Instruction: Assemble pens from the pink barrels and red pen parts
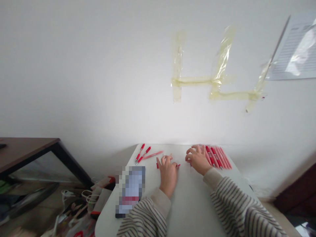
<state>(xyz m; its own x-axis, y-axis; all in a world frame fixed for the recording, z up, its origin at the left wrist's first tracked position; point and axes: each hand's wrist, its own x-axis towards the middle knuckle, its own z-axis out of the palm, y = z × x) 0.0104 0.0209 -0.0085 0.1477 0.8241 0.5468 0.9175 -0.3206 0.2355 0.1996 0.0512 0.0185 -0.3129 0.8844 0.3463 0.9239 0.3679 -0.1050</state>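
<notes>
My left hand [168, 172] rests on the white table [187, 204] with its fingers curled over a red pen [178, 165] whose ends stick out on both sides. My right hand [197, 158] lies a little to the right, fingers bent down on the tabletop beside a row of several red and pink pens [219, 157]; what its fingertips hold is too small to make out. Further left lie two red pens [142, 153] and a pink pen barrel [153, 154]. Both arms wear striped sleeves.
A phone [130, 191] lies on the table's left side near my left sleeve. A dark wooden desk [24, 151] stands at the left, with cables and bags [84, 204] on the floor. The white wall carries yellowed tape strips [217, 85] and a paper sheet [293, 49].
</notes>
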